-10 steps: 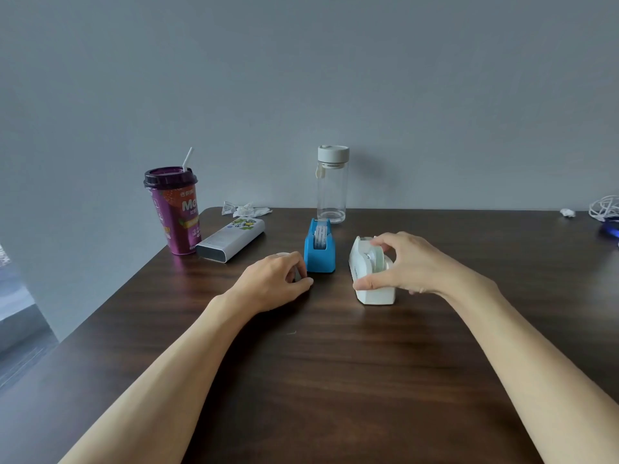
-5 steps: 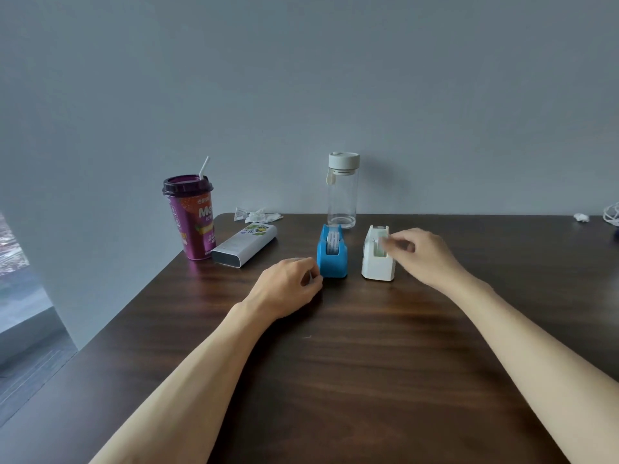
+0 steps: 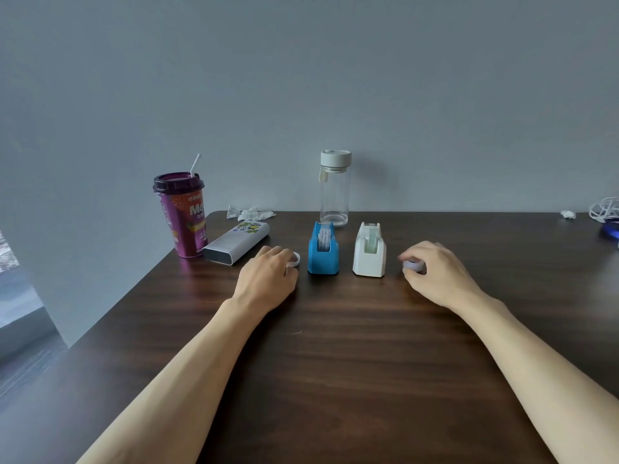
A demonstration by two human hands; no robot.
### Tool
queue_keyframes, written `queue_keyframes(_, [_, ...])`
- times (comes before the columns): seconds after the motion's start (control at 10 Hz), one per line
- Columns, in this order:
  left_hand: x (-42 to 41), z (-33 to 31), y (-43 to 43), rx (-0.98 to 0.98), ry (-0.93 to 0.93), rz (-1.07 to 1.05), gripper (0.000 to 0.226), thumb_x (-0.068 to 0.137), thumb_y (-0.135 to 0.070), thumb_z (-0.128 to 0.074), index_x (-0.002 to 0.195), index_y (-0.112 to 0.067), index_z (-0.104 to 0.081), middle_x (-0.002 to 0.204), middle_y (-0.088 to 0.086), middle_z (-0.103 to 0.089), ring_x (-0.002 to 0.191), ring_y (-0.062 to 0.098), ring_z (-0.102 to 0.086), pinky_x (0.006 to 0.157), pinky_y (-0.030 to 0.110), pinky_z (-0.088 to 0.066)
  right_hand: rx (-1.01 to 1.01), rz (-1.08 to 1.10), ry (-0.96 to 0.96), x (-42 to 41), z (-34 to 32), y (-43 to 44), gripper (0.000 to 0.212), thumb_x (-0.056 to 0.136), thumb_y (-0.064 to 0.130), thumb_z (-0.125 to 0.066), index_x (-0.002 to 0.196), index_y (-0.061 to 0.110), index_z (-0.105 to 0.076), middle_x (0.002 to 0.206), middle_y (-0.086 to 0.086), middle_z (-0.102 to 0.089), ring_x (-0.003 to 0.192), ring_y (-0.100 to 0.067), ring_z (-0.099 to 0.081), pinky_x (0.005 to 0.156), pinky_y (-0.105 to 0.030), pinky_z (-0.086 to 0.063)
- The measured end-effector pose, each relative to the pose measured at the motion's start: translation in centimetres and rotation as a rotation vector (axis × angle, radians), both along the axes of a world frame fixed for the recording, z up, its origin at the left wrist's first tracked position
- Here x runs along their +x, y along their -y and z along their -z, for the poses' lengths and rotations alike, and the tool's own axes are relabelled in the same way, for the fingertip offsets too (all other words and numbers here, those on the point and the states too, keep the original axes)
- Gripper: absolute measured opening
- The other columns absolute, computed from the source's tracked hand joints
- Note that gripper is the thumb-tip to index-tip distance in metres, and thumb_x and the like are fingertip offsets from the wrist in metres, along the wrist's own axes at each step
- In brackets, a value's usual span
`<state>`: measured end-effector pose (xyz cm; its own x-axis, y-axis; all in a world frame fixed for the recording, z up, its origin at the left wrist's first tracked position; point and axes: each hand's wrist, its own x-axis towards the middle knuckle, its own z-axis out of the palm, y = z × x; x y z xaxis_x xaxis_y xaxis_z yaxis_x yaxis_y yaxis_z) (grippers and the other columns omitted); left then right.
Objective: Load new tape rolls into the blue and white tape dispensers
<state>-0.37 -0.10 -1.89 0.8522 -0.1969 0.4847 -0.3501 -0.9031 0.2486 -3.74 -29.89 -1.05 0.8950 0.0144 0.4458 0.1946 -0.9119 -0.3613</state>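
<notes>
A blue tape dispenser (image 3: 323, 252) and a white tape dispenser (image 3: 369, 254) stand side by side at the table's middle, each with a tape roll seated in its well. Left of the blue one, my left hand (image 3: 268, 279) rests on the table with its fingers curled over a small white roll (image 3: 294, 259). Right of the white one, my right hand (image 3: 435, 272) pinches another small whitish roll (image 3: 412, 264) at table level. Most of each roll is hidden by fingers.
A purple drink cup (image 3: 182, 216) with a straw and a grey-white rectangular box (image 3: 236, 242) lie at the left. A clear bottle (image 3: 335, 192) stands behind the dispensers. Crumpled wrapper (image 3: 249, 213) sits at the back edge; white cable (image 3: 604, 209) at far right.
My right hand let go of the white dispenser, which now stands upright beside the blue one, and moved right onto a small roll. My left hand stayed on its roll.
</notes>
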Motion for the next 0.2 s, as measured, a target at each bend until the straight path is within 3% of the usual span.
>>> queue_keyframes(0.1, [-0.02,-0.01,0.12,0.051,-0.070,-0.002,0.035,0.089,-0.024,-0.048,0.121,-0.016,-0.059,0.126,-0.001,-0.060,0.121,0.020,-0.046,0.091,0.037,-0.046,-0.016,0.013,0.062,-0.22,-0.23,-0.47,0.021,0.087,0.015,-0.059,0.105,0.015,-0.071,0.114,0.002,-0.065,0.107,-0.017,-0.053,0.081,-0.025,-0.038])
queue_keyframes(0.2, [-0.01,-0.18,0.03,0.027,-0.057,0.015,0.039,0.089,-0.022,-0.049,0.126,-0.015,-0.056,0.137,-0.001,-0.053,0.126,0.021,-0.043,0.094,0.038,-0.046,0.003,0.028,0.108,-0.22,-0.17,-1.16,0.020,0.088,0.016,-0.058,0.103,0.015,-0.071,0.113,0.001,-0.066,0.108,-0.018,-0.054,0.083,-0.031,-0.045])
